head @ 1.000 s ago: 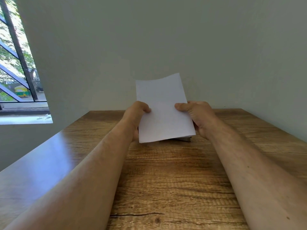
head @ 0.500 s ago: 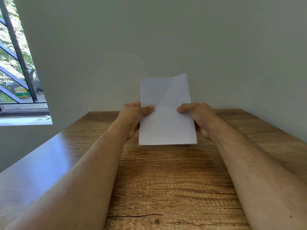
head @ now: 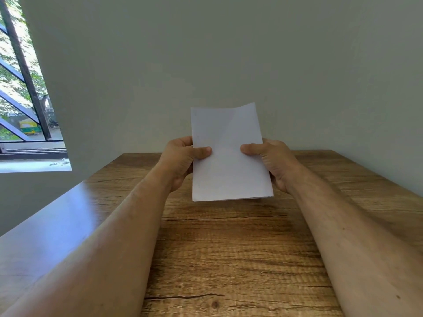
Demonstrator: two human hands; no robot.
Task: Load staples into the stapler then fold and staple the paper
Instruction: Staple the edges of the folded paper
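Pinching paper side edges: left hand, right hand; lower edge above table.

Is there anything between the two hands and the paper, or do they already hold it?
Nothing visible stands between them. The left hand and the right hand both pinch the paper at its side edges, raised above the wooden table.

Soft daylight from the window glares on the table; edges bend.
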